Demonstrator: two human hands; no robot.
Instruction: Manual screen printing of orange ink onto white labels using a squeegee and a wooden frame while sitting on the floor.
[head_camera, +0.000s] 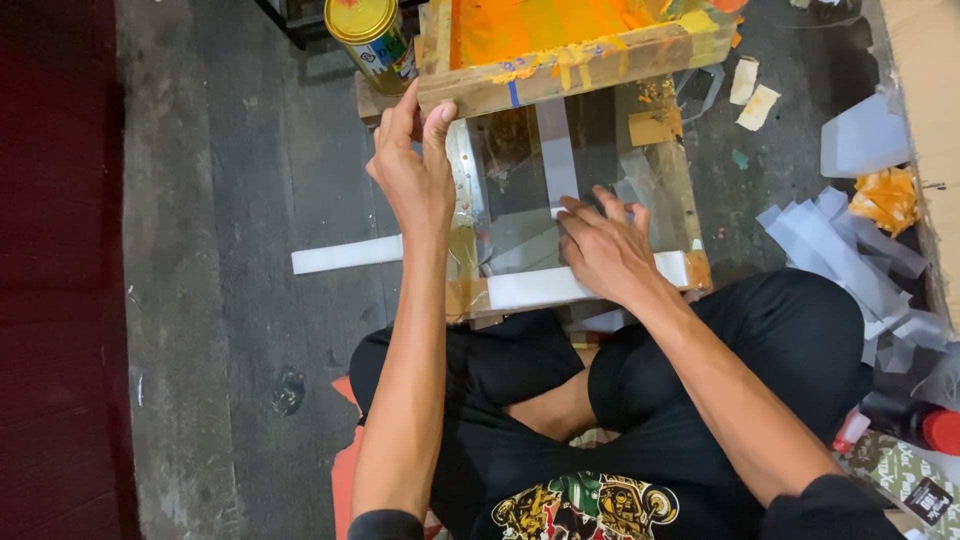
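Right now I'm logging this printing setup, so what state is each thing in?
Screen frame: raised, smeared with orange ink.
Left hand: fingers gripping the raised frame's corner.
Right hand: flat, pressing the white strip.
Glass base: lying flat, taped.
Yellow tin: upright, lid on.
Paper scraps: piled loose.

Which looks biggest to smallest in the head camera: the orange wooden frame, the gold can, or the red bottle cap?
1. Orange wooden frame, partly cut off at the top, held by the left hand.
2. Gold can.
3. Red bottle cap, though it sits nearer the camera.
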